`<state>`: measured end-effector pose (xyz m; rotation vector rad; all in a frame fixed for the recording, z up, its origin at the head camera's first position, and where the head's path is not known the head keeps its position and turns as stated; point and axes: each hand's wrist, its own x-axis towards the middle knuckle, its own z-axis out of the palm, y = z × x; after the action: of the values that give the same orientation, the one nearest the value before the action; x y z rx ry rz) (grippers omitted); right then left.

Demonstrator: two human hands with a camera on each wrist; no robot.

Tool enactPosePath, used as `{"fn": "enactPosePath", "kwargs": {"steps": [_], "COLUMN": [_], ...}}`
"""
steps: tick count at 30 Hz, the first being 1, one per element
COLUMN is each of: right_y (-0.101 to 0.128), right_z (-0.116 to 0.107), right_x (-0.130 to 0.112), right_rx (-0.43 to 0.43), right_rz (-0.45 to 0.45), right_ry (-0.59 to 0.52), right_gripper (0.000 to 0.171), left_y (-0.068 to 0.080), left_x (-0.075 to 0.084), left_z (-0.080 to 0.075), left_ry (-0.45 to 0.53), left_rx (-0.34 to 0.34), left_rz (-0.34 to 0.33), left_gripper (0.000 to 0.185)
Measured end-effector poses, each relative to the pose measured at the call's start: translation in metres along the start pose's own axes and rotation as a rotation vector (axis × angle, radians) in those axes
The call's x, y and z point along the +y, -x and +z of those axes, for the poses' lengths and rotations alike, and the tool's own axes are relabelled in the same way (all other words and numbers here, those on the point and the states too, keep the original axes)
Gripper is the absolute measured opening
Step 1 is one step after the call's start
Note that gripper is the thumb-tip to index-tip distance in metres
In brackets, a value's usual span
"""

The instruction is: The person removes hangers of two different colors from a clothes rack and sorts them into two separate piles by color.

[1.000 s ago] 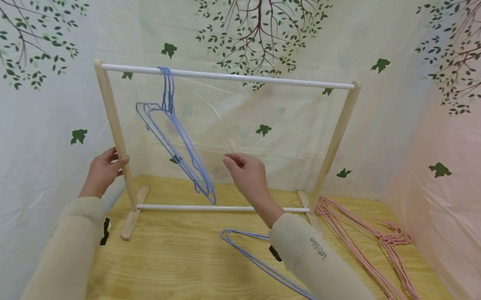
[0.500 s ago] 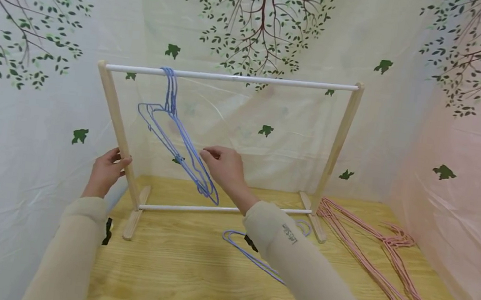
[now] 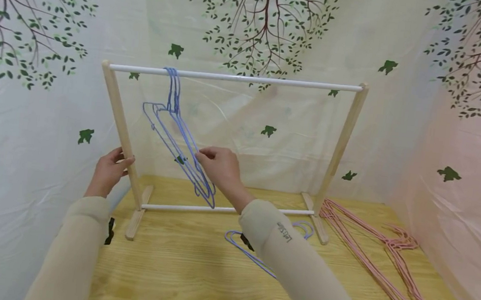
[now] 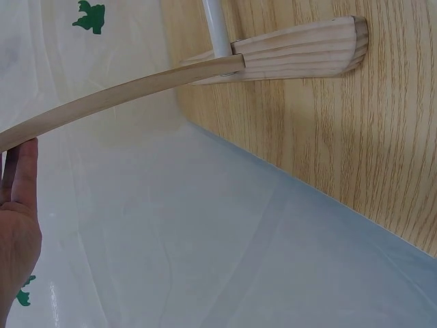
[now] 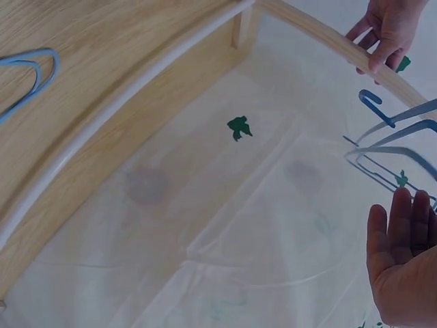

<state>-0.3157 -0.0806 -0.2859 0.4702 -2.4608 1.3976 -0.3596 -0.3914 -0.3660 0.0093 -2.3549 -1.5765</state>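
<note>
A white-railed wooden rack [image 3: 248, 79] stands on the table. My left hand [image 3: 109, 172] grips its left post [image 3: 116, 108], thumb in front and fingers behind; in the left wrist view the fingers of that hand [image 4: 17, 239] reach up to the post. Three blue wire hangers [image 3: 178, 94] hang by their hooks on the left part of the top rail. Against the sloping edge of the nearest one, my right hand [image 3: 222, 168] rests its fingertips. In the right wrist view this hand's [image 5: 410, 266] fingers look fairly straight beside the hangers; its thumb is hidden.
More blue hangers [image 3: 250, 256] lie on the table, partly covered by my right sleeve [image 3: 295, 255]. A pile of pink hangers [image 3: 401, 245] lies at the right, beside the rack's right foot. Sheeting printed with trees and leaves encloses the back and sides.
My right hand has moved left from the space mid-rack to the hanging hangers. Their lower ends have swung slightly left in the last half second. The left hand has stayed on the post.
</note>
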Motion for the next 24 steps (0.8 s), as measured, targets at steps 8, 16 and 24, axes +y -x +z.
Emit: {"fn": "enactPosePath", "kwargs": {"steps": [8,16,24], "right_y": [0.000,0.001,0.005], "right_z": [0.001,-0.009,-0.028], "right_x": [0.007,0.013,0.032], "right_rx": [0.133,0.240,0.315], "right_rz": [-0.072,-0.134,-0.192], "right_ry": [-0.016,-0.055,-0.115], "right_gripper": [0.019,0.018,0.017], "left_y": [-0.002,-0.003,-0.003], "left_x": [0.000,-0.001,0.000], "left_z": [0.002,0.002,0.003], "left_ry": [0.012,-0.013,-0.009], "left_rx": [0.011,0.018,0.025], "left_rz": [-0.005,0.007,-0.001], "left_gripper": [0.055,0.054,0.054]}}
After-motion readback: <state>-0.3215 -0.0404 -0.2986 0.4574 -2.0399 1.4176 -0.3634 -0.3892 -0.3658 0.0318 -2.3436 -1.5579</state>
